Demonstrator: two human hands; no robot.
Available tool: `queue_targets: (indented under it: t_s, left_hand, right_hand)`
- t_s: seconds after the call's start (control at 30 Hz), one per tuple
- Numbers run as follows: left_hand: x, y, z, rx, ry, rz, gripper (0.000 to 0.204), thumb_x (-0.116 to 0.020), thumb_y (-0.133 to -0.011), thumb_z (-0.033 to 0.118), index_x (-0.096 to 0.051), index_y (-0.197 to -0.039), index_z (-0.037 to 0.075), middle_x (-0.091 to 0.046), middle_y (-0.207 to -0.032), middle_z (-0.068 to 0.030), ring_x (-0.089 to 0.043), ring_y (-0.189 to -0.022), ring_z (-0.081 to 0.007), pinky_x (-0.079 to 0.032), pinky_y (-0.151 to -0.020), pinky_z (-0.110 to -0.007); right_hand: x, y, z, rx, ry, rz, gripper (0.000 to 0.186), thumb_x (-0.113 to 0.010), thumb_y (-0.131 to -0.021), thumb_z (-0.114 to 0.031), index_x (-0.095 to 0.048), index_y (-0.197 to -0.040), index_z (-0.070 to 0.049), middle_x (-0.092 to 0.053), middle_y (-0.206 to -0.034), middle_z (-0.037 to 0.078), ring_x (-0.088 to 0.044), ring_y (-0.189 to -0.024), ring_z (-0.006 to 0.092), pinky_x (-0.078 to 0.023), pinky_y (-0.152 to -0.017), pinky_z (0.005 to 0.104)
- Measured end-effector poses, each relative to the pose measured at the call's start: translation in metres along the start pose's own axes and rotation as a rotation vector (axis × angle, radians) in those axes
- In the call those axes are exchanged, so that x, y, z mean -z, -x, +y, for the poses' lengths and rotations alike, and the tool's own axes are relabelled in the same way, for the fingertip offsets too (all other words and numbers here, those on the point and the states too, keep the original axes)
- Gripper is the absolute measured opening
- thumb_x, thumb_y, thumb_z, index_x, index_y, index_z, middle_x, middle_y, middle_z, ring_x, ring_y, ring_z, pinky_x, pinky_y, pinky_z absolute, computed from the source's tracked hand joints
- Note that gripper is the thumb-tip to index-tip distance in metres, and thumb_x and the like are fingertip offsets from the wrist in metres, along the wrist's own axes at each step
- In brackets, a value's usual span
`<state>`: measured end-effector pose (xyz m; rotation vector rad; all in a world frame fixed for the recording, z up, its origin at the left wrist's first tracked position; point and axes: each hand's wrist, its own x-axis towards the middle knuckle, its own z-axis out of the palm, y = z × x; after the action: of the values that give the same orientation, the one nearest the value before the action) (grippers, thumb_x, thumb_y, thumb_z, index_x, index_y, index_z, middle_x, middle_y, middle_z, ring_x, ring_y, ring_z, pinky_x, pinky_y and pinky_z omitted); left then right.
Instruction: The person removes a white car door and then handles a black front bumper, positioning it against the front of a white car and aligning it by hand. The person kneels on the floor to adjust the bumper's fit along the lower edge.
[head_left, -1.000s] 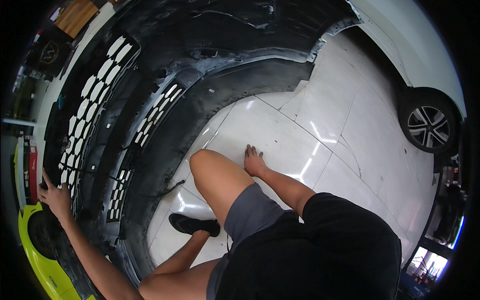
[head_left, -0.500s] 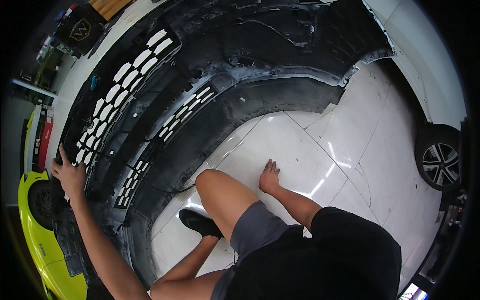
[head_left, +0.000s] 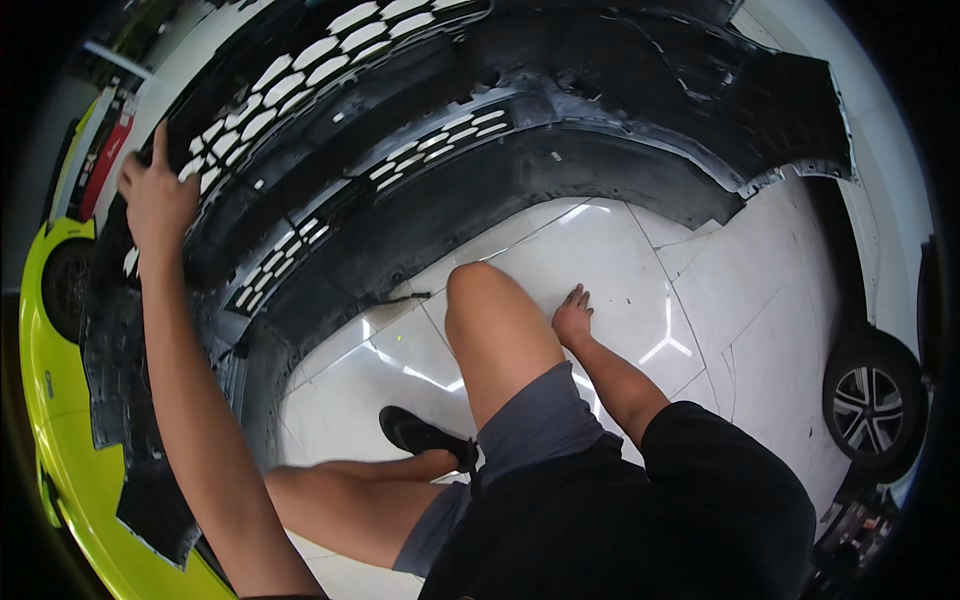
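Note:
A large black car bumper (head_left: 350,213), its inner side facing me, curves across the floor in front of me. Honeycomb grille openings (head_left: 330,65) run along it, showing white behind. At its left edge, my left hand (head_left: 163,205) grips the rim: the index finger points along the edge, the thumb lies on the inner side, and the other fingers bend over the outer side, partly hidden. My right hand (head_left: 573,318) rests on the glossy tiled floor (head_left: 640,310) beside my raised knee, fingers stretched out and holding nothing.
On the left, behind the bumper, stands a yellow-green car (head_left: 60,400). A white car body (head_left: 890,250) with a dark-tyred wheel (head_left: 870,410) is at the right. A thin dark cable (head_left: 405,297) sticks out from the bumper's lower edge. My black shoe (head_left: 420,435) is on the floor.
My view has shifted, so the bumper sits higher and further right in it. My left leg has moved, its knee further forward. Both hands keep their places on bumper and floor.

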<state>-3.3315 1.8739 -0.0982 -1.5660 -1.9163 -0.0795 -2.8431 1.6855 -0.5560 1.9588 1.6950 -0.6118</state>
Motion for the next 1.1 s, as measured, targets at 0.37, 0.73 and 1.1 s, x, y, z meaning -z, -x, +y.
queue_targets:
  t_s: [0.37, 0.73, 1.1]
  left_hand:
    - [-0.016, 0.009, -0.016, -0.029, 0.063, 0.107, 0.084, -0.070, -0.077, 0.028, -0.029, -0.150, 0.033, -0.035, -0.141, -0.0281, -0.034, -0.130, -0.0521, -0.048, -0.095, -0.057]
    - [0.024, 0.023, 0.002, 0.092, 0.265, 0.045, 0.079, -0.064, -0.072, 0.011, -0.038, -0.146, 0.007, -0.035, -0.144, -0.0266, -0.030, -0.137, -0.0445, -0.041, -0.100, -0.056]
    - [0.030, 0.028, -0.055, -0.120, 0.575, 0.056, 0.075, -0.063, -0.077, 0.016, -0.037, -0.147, 0.008, -0.034, -0.148, -0.0250, -0.033, -0.137, -0.0412, -0.040, -0.106, -0.049]
  right_hand:
    - [-0.040, -0.032, 0.022, 0.094, -0.262, 0.030, 0.065, -0.045, -0.095, -0.035, -0.032, -0.143, 0.007, -0.030, -0.147, 0.024, -0.032, -0.136, 0.0352, -0.039, -0.098, 0.0592]
    - [-0.030, -0.029, 0.093, -0.002, -1.289, 0.128, 0.043, -0.054, -0.092, -0.023, -0.058, -0.127, 0.001, -0.065, -0.103, 0.012, -0.064, -0.090, 0.0216, -0.053, -0.075, 0.0370]
    - [0.175, 0.041, -0.084, 0.300, -1.200, 0.317, 0.036, -0.052, -0.090, -0.013, -0.060, -0.121, 0.003, -0.070, -0.100, 0.013, -0.067, -0.085, 0.0191, -0.052, -0.072, 0.0292]
